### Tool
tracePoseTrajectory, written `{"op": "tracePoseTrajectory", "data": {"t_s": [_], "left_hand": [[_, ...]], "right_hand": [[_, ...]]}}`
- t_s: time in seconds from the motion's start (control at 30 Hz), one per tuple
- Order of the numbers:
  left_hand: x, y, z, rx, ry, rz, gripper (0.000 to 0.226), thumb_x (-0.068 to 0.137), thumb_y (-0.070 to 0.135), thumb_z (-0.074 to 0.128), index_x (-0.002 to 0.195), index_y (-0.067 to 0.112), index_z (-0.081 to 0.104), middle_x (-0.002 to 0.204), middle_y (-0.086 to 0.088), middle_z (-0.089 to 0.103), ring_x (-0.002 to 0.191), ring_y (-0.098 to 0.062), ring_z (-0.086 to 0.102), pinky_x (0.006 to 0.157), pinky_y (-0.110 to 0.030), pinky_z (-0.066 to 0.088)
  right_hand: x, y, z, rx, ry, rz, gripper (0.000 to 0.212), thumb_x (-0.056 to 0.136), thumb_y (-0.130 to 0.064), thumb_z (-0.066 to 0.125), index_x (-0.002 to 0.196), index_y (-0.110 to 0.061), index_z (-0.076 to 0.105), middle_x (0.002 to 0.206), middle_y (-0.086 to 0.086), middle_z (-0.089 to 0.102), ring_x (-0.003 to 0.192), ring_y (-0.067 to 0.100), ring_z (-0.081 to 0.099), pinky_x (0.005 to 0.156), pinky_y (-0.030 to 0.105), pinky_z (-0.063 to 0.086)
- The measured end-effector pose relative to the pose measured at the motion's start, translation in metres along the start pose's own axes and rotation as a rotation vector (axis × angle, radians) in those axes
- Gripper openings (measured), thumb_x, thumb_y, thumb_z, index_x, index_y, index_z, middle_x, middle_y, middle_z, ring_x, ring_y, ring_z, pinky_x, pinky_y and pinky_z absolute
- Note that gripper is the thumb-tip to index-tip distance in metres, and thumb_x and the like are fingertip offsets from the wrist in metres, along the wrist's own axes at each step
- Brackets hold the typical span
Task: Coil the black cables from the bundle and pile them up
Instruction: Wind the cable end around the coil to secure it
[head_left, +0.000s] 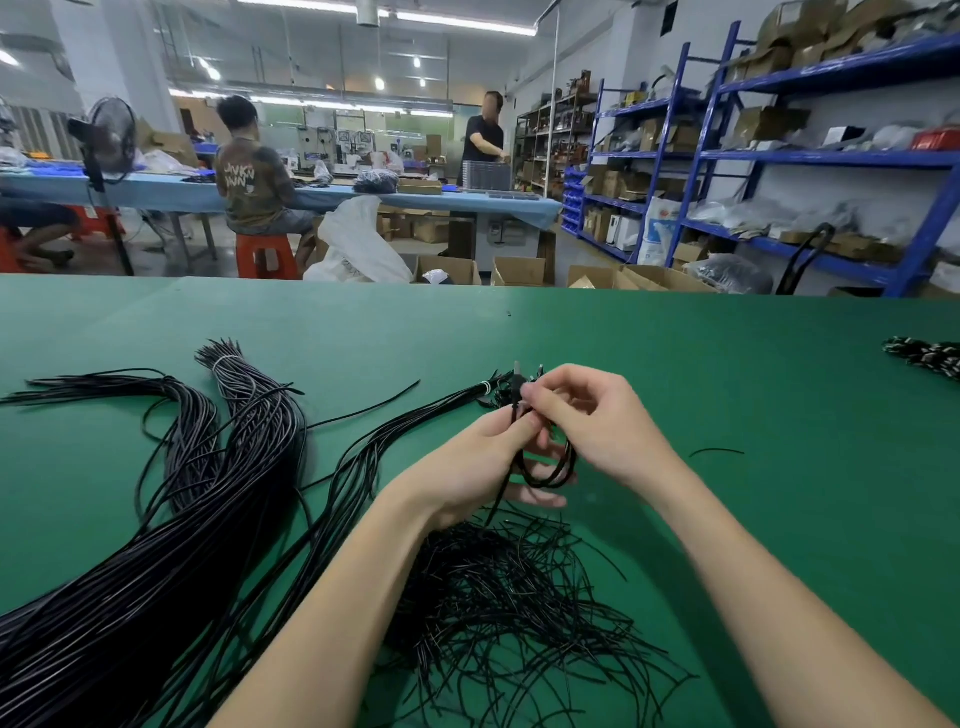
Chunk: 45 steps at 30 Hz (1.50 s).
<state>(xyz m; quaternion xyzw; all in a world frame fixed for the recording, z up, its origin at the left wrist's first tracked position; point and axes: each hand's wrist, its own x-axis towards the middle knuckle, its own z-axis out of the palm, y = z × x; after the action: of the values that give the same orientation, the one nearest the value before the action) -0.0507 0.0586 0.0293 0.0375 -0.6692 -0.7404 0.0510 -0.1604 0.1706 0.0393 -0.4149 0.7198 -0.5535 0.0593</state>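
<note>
A small black cable coil (550, 467) hangs between my two hands above the green table (727, 374). My left hand (478, 467) holds the coil, thumb on its upper part and fingers curled under the loops. My right hand (592, 415) pinches the cable's top end near the plug. A thick bundle of long black cables (218, 467) lies at the left, tied with white bands near its far ends. A thinner tied strand group (395, 431) runs from the left toward my hands. Below my hands lies a loose heap of thin black ties (519, 597).
A short black piece (717, 451) lies to the right of my hands. Black-and-white braided cables (924, 356) sit at the table's right edge. Beyond the table are cardboard boxes, blue shelving (727, 156), a fan and two people at another bench.
</note>
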Motion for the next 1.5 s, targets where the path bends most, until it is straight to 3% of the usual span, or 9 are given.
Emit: {"op": "tracePoseTrajectory", "data": {"t_s": [0.13,0.23,0.4,0.57,0.83,1.0,1.13,1.23,1.5], "left_hand": [[-0.003,0.003,0.005,-0.064,-0.048,0.007,0.032,0.11,0.027,0.036,0.129,0.009,0.055,0.085,-0.005,0.071,0.081,-0.021,0.072,0.067,-0.029,0.06],[-0.004,0.002,0.003,-0.091,-0.059,0.003,0.025,0.11,0.024,0.035,0.11,0.01,0.056,0.068,0.003,0.066,0.074,-0.018,0.071,0.057,-0.023,0.054],[-0.003,0.003,0.0,-0.122,-0.059,-0.061,0.021,0.109,0.021,0.039,0.099,0.01,0.053,0.072,-0.002,0.054,0.064,-0.013,0.061,0.054,-0.021,0.04],[-0.001,0.002,-0.004,-0.091,-0.069,-0.114,0.02,0.108,0.017,0.039,0.093,0.013,0.053,0.065,0.003,0.053,0.058,-0.01,0.046,0.05,-0.018,0.03],[-0.004,0.003,-0.005,-0.233,-0.134,-0.183,0.014,0.106,0.012,0.043,0.098,0.01,0.054,0.075,-0.003,0.06,0.069,-0.016,0.061,0.063,-0.027,0.055],[-0.002,0.002,-0.005,-0.307,-0.123,-0.249,0.015,0.106,0.014,0.042,0.101,0.009,0.055,0.067,0.002,0.044,0.058,-0.012,0.049,0.057,-0.026,0.052],[0.002,0.001,-0.003,-0.271,-0.076,-0.234,0.027,0.107,0.019,0.038,0.097,0.007,0.061,0.065,0.005,0.037,0.054,-0.008,0.037,0.051,-0.021,0.043],[0.002,-0.001,-0.003,-0.246,-0.058,-0.216,0.028,0.108,0.019,0.036,0.097,0.008,0.059,0.066,0.005,0.039,0.057,-0.009,0.037,0.054,-0.021,0.042],[0.0,-0.005,-0.003,-0.2,-0.087,-0.142,0.021,0.107,0.016,0.041,0.099,0.011,0.06,0.072,0.002,0.047,0.063,-0.011,0.045,0.058,-0.023,0.044]], "right_hand": [[0.001,-0.002,0.006,-0.122,0.022,-0.051,0.038,0.077,-0.068,0.065,0.085,-0.031,0.07,0.063,-0.001,0.061,0.058,0.007,0.053,0.06,0.025,0.046],[0.005,-0.003,0.006,-0.137,-0.033,-0.025,0.032,0.088,-0.055,0.068,0.084,-0.023,0.073,0.066,0.005,0.067,0.054,0.008,0.055,0.058,0.026,0.046],[0.003,-0.003,0.013,-0.296,0.015,-0.086,0.025,0.099,-0.04,0.061,0.088,-0.019,0.069,0.073,-0.002,0.064,0.06,0.008,0.055,0.062,0.028,0.047],[0.006,-0.003,0.003,-0.244,-0.199,0.024,0.035,0.105,-0.036,0.052,0.094,-0.004,0.063,0.069,0.005,0.062,0.056,0.011,0.056,0.062,0.032,0.048],[0.004,0.006,-0.002,-0.25,-0.181,-0.033,0.039,0.103,-0.036,0.056,0.079,-0.006,0.057,0.063,0.005,0.055,0.06,0.01,0.048,0.063,0.033,0.043],[0.007,0.008,-0.003,-0.198,-0.121,-0.027,0.035,0.097,-0.04,0.065,0.068,-0.021,0.06,0.056,-0.007,0.055,0.052,0.008,0.052,0.057,0.027,0.048],[0.005,0.01,-0.001,-0.056,-0.12,0.167,0.04,0.098,-0.046,0.062,0.078,-0.012,0.068,0.056,-0.008,0.055,0.05,0.004,0.051,0.05,0.019,0.043],[-0.001,0.01,-0.008,0.084,-0.125,0.211,0.022,0.09,-0.035,0.075,0.088,-0.014,0.074,0.064,-0.005,0.067,0.057,0.006,0.058,0.054,0.021,0.052],[-0.009,0.009,-0.014,-0.392,0.047,-0.25,0.012,0.084,-0.023,0.082,0.09,-0.033,0.082,0.088,-0.02,0.073,0.076,0.007,0.069,0.073,0.033,0.057]]}}
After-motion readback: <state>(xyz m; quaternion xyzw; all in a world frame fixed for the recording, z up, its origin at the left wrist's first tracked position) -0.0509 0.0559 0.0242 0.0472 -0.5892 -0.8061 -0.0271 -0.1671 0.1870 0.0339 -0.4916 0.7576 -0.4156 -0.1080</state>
